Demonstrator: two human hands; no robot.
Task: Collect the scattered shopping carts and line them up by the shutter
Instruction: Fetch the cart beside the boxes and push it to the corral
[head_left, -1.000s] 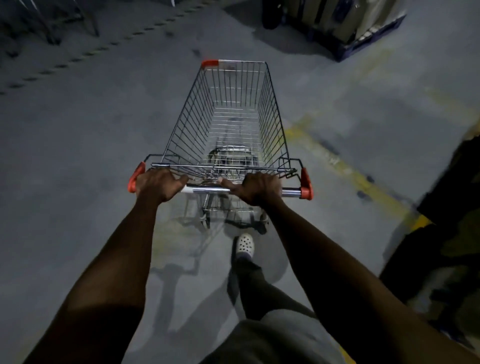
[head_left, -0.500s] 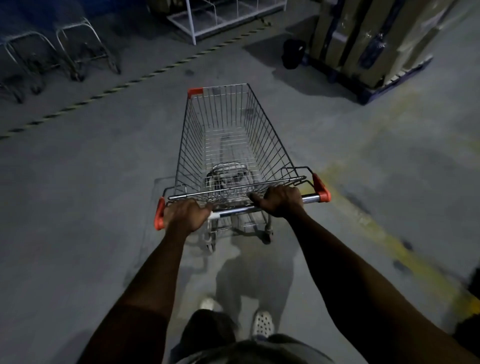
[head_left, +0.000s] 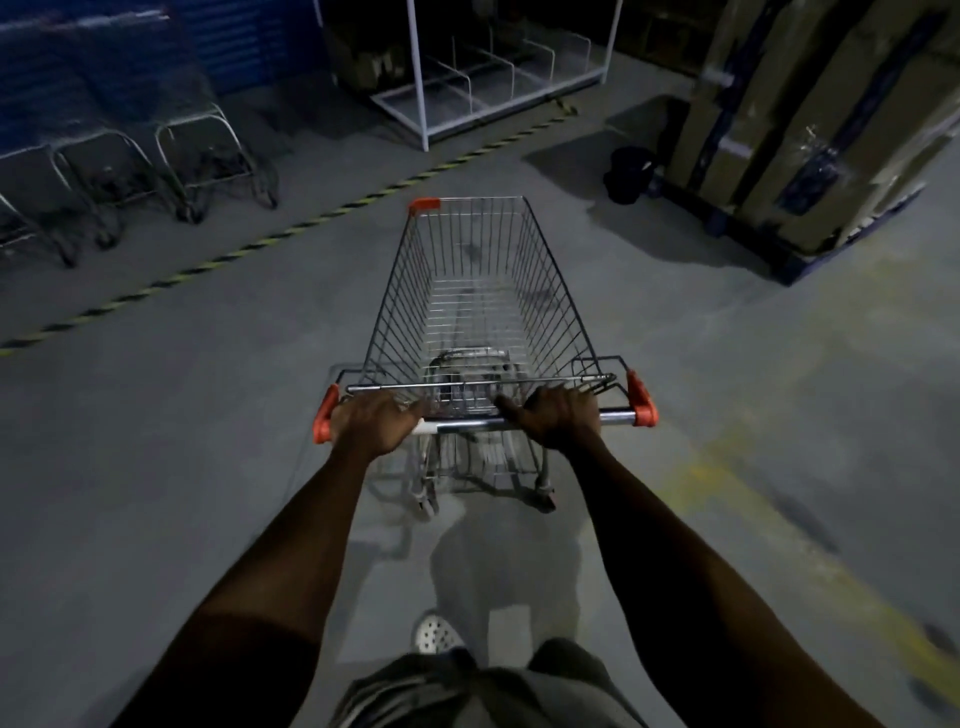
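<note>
An empty wire shopping cart (head_left: 483, 291) with orange corner caps stands straight ahead of me on the grey floor. My left hand (head_left: 371, 421) grips the left part of its metal handle bar (head_left: 467, 425). My right hand (head_left: 558, 415) grips the right part of the same bar. A row of parked carts (head_left: 156, 161) stands at the far left in front of a blue shutter (head_left: 130, 62). Their baskets are blurred and dim.
A black-and-yellow striped line (head_left: 291, 234) crosses the floor between me and the parked carts. A white metal rack (head_left: 488, 78) stands at the back. Wrapped cardboard boxes on a blue pallet (head_left: 810, 119) and a dark bucket (head_left: 631, 174) stand at the right. Worn yellow paint (head_left: 779, 525) marks the floor.
The cart and I have rolled forward and swung left. The parked carts, blue shutter and white rack have come into view. Both hands keep their hold on the handle.
</note>
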